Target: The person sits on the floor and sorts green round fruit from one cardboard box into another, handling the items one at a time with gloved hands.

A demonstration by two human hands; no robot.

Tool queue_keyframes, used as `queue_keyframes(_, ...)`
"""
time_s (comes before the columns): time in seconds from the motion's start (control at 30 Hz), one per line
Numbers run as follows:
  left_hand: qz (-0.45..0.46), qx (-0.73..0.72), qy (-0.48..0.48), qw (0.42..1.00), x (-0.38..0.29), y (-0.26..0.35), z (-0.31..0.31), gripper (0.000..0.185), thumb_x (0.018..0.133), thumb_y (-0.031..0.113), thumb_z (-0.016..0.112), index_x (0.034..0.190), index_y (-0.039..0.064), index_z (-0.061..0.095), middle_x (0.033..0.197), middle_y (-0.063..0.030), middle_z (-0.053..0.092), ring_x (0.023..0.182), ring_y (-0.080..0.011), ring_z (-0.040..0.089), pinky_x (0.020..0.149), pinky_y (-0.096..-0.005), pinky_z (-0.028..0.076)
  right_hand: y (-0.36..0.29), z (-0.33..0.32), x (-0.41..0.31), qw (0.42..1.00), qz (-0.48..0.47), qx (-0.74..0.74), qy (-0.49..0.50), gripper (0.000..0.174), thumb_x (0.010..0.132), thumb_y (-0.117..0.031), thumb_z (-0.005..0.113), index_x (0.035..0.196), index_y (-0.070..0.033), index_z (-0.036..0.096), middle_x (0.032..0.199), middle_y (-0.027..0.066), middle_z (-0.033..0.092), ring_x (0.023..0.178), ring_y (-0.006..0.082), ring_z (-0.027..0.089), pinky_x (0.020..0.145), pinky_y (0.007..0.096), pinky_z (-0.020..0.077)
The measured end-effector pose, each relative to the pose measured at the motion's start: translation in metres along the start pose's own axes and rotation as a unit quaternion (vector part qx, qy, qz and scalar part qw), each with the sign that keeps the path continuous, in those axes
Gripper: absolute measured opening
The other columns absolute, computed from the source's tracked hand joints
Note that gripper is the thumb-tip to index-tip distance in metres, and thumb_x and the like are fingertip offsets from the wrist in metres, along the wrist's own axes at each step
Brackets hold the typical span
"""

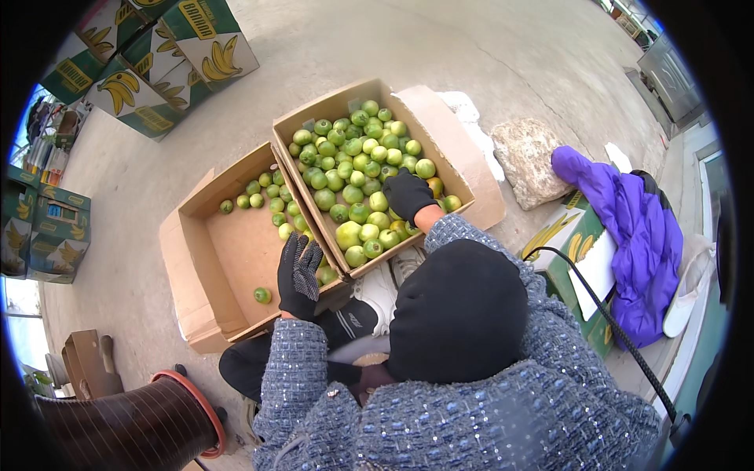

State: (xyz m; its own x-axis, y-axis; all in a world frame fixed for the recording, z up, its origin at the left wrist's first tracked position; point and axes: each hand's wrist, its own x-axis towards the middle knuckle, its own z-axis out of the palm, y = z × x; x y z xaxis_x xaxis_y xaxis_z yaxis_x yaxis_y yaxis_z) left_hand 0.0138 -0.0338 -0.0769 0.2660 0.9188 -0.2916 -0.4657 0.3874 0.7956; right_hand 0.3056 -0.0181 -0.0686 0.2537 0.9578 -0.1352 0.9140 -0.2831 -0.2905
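Observation:
Two open cardboard boxes stand side by side on the floor. The right box (436, 154) holds many green tomatoes (352, 194), a few turning orange. Fewer green tomatoes (277, 204) lie in the left box (230, 265), mostly along its right side, with one tomato (263, 295) apart near the front. My left hand (299, 271), in a black glove with a dotted palm, is over the left box, fingers apart and nothing seen in it. My black-gloved right hand (407, 195) reaches down among the tomatoes in the right box. Its fingertips are hidden, so any grip cannot be seen.
Banana cartons (203, 41) are stacked at the upper left, with more cartons (59, 229) at the far left. A rough stone (527, 159) sits right of the boxes. Beyond it, a purple jacket (636, 241) drapes over another banana carton (568, 235). A brown ribbed pot (135, 421) stands lower left.

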Motion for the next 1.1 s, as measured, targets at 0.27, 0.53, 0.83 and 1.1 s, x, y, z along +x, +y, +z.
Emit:
queue_keyframes(0.27, 0.027, -0.009, -0.025, 0.999, -0.01, 0.014, 0.022, 0.055, 0.107, 0.04, 0.03, 0.15, 0.007, 0.033, 0.148, -0.0196, 0.04, 0.133, -0.0316, 0.044, 0.112, -0.0432, 0.038, -0.058, -0.037, -0.036, 0.833, -0.433, 0.275, 0.205, 0.028, 0.087, -0.018, 0.069, 0.115, -0.019, 0.067, 0.135, 0.0133, 0.054, 0.113, 0.031, 0.061, 0.088, 0.0395, 0.0539)
queue_keyframes(0.53, 0.115, 0.21, -0.02, 0.971, -0.01, 0.006, 0.006, 0.053, 0.092, 0.0, 0.061, 0.141, -0.001, 0.04, 0.139, -0.0141, 0.052, 0.117, -0.0211, 0.057, 0.111, -0.0373, 0.037, -0.064, -0.029, -0.039, 0.863, -0.396, 0.178, 0.259, 0.027, 0.089, -0.025, 0.065, 0.115, -0.018, 0.066, 0.128, 0.0069, 0.061, 0.106, 0.0299, 0.062, 0.088, 0.0422, 0.0509)
queue_keyframes(0.83, 0.09, 0.357, 0.121, 0.922, -0.023, 0.006, 0.009, 0.079, 0.087, -0.017, 0.043, 0.156, 0.011, 0.017, 0.148, -0.0162, 0.036, 0.128, -0.0252, 0.047, 0.106, -0.0352, 0.043, -0.022, 0.009, -0.016, 0.993, -0.094, -0.068, -0.03, 0.034, 0.086, -0.032, 0.064, 0.115, -0.016, 0.063, 0.101, 0.0112, 0.068, 0.091, 0.0309, 0.067, 0.078, 0.0475, 0.051)
queue_keyframes(1.1, 0.118, 0.068, 0.078, 0.988, -0.01, 0.001, 0.018, 0.051, 0.101, 0.011, 0.04, 0.151, 0.008, 0.031, 0.14, -0.0141, 0.048, 0.121, -0.0267, 0.054, 0.104, -0.0402, 0.046, -0.025, -0.002, -0.013, 0.996, -0.088, 0.029, 0.013, 0.036, 0.082, -0.025, 0.066, 0.117, -0.018, 0.064, 0.099, 0.0109, 0.069, 0.091, 0.0327, 0.067, 0.08, 0.0463, 0.0507)
